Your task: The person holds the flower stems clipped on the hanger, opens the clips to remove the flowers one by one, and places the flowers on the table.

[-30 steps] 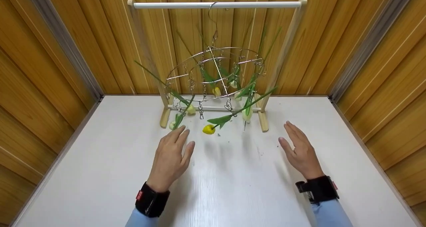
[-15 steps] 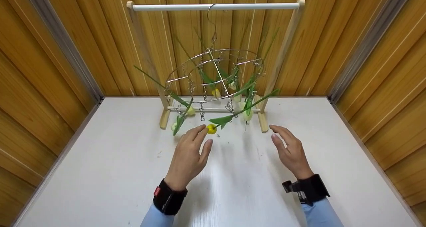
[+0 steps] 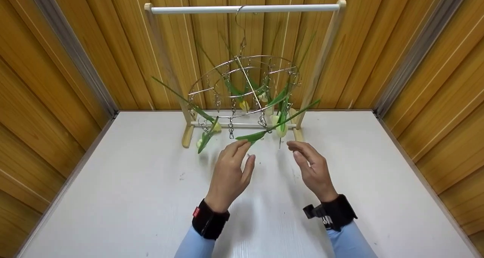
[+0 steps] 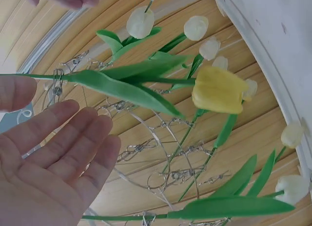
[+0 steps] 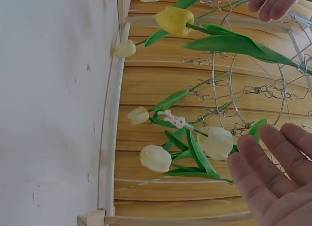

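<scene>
My left hand (image 3: 230, 174) is open in front of the hanging flowers, its fingertips overlapping the leaf of a yellow tulip (image 4: 219, 89) whose bloom it hides in the head view. That tulip hangs upside down at a slant, its stem clipped to a round wire clip hanger (image 3: 247, 80). To the right, my right hand (image 3: 313, 171) is held up with relaxed fingers, nearest to a white tulip (image 3: 280, 127). In the right wrist view its fingers (image 5: 253, 172) hold nothing. More white tulips (image 5: 156, 158) and another yellow one (image 3: 244, 106) hang from other clips.
The hanger hooks over the white bar (image 3: 242, 9) of a wooden stand, whose feet (image 3: 187, 137) rest on the white table (image 3: 113, 197). Bare metal clips (image 3: 231, 131) dangle at the front. Wood-panelled walls (image 3: 49, 80) enclose the back and sides.
My left hand has moved right, from beside the left white tulip to in front of the yellow one. My right hand has moved left, bringing both hands closer together.
</scene>
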Demonstrator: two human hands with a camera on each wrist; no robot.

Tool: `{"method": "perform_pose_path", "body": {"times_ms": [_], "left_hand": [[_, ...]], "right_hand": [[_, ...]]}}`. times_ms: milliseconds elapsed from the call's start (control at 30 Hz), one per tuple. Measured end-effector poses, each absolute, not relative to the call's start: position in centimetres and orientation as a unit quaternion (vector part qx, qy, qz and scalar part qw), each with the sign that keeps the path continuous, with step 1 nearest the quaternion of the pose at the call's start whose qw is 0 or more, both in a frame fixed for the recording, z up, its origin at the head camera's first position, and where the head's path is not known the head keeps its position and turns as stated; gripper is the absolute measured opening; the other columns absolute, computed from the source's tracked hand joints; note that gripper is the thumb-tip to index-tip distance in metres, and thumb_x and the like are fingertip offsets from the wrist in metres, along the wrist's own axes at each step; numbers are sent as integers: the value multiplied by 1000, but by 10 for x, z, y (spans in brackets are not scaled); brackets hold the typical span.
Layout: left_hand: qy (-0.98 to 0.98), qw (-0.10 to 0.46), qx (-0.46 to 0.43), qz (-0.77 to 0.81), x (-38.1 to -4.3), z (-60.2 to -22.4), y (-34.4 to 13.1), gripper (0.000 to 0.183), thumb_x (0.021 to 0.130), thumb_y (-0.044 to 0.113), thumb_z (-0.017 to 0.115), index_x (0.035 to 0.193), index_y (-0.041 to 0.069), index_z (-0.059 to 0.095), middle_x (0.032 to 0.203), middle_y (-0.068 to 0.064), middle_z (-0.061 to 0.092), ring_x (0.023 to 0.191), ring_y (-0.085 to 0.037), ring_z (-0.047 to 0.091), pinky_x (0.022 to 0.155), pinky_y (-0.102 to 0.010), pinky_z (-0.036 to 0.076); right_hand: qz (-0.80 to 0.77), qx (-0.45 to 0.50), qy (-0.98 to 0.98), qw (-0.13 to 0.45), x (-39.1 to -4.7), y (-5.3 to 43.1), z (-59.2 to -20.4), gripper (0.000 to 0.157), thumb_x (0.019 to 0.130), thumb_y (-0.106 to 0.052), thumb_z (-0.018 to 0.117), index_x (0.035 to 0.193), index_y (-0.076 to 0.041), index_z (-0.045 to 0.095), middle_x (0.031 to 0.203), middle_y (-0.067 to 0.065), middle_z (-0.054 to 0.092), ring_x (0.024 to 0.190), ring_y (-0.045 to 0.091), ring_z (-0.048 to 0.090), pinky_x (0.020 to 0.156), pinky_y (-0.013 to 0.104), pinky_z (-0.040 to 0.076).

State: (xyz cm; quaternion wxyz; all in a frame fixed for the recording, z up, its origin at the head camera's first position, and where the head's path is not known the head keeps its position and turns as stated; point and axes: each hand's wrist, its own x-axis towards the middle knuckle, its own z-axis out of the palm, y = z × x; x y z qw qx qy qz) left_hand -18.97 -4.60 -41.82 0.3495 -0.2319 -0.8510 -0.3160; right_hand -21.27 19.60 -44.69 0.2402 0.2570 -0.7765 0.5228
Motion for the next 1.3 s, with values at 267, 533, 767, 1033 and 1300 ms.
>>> {"method": "perform_pose_path", "body": {"times_ms": [267, 533, 767, 1033, 1300], "left_hand": [[-851, 353, -205, -331, -198, -421, -36, 29, 95, 9, 71, 122, -1, 70, 125, -14, 68, 116, -29, 65, 98, -45, 52], [-844, 372, -191, -335, -205, -425, -26, 30, 93, 8, 74, 122, 1, 71, 123, -14, 68, 113, -31, 65, 97, -45, 52], [-837, 392, -192, -331, -211, -428, -23, 30, 92, 8, 75, 121, 2, 71, 119, -13, 68, 109, -30, 66, 95, -44, 52], [-835, 388, -193, -340, -216, -431, -19, 31, 93, 7, 74, 123, 1, 70, 117, -12, 68, 110, -28, 66, 96, -44, 52], [-826, 396, -202, -346, -218, -427, -13, 33, 94, 4, 71, 125, -3, 68, 115, -14, 68, 105, -29, 67, 93, -43, 53]], "right_hand": [[569, 265, -751, 204, -220, 175, -433, 34, 105, 4, 48, 137, 11, 56, 127, 26, 65, 117, 26, 65, 98, 23, 50], [598, 267, -734, 180, -225, 162, -418, 38, 105, 3, 45, 140, 13, 52, 129, 30, 62, 117, 27, 65, 99, 27, 51], [611, 270, -726, 166, -223, 154, -412, 35, 105, 2, 46, 136, 13, 55, 125, 29, 64, 114, 22, 65, 97, 28, 52], [610, 282, -721, 169, -222, 148, -408, 30, 104, 4, 47, 130, 13, 59, 119, 29, 66, 112, 19, 65, 95, 30, 53], [611, 284, -719, 172, -224, 144, -409, 29, 103, 3, 49, 129, 11, 61, 120, 25, 67, 113, 20, 64, 96, 26, 51]]}}
